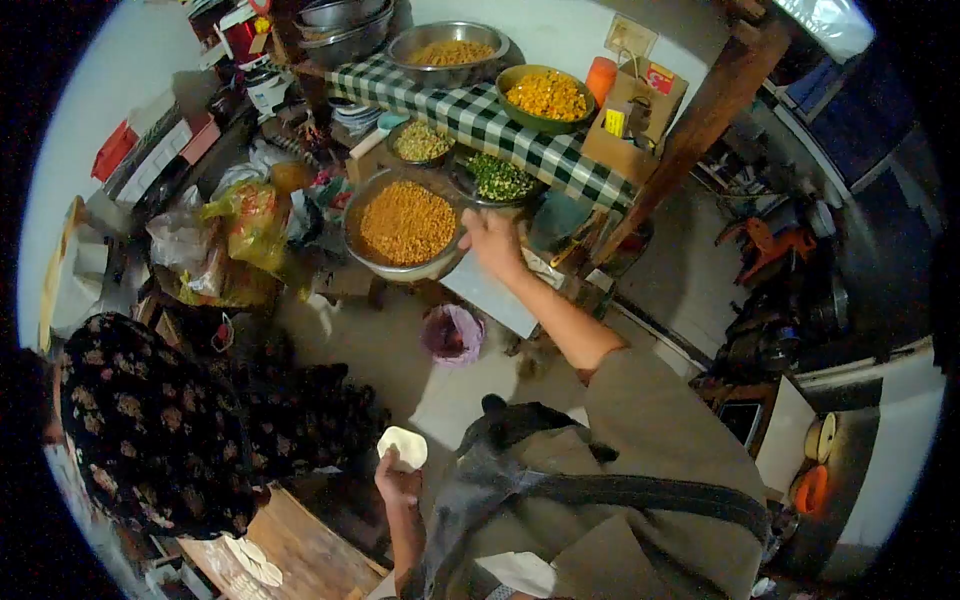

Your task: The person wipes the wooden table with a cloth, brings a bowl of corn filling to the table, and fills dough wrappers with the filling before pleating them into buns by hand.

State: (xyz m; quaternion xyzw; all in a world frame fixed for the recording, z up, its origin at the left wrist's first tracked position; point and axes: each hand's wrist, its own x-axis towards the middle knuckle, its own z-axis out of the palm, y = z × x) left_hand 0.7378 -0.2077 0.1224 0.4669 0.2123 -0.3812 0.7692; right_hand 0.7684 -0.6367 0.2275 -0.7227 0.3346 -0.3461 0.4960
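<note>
My left hand (400, 482) grips a round, pale dough wrapper (402, 448), held low over the floor. My right hand (490, 240) reaches forward to the right rim of a wide metal bowl (352, 240) heaped with orange-brown crumbly filling (408, 222). The fingers of that hand are blurred, so whether they hold anything is unclear. Just beyond it sits a bowl of chopped greens (500, 178). Behind the big bowl is a smaller bowl of pale green chopped filling (422, 142).
A checkered cloth-covered shelf (470, 110) carries a green bowl of yellow filling (548, 96) and a metal basin (448, 52). A lined purple bin (452, 335) stands on the floor. A person in a floral garment (150, 420) is at left, near a wooden board (310, 545) with dough wrappers (252, 562).
</note>
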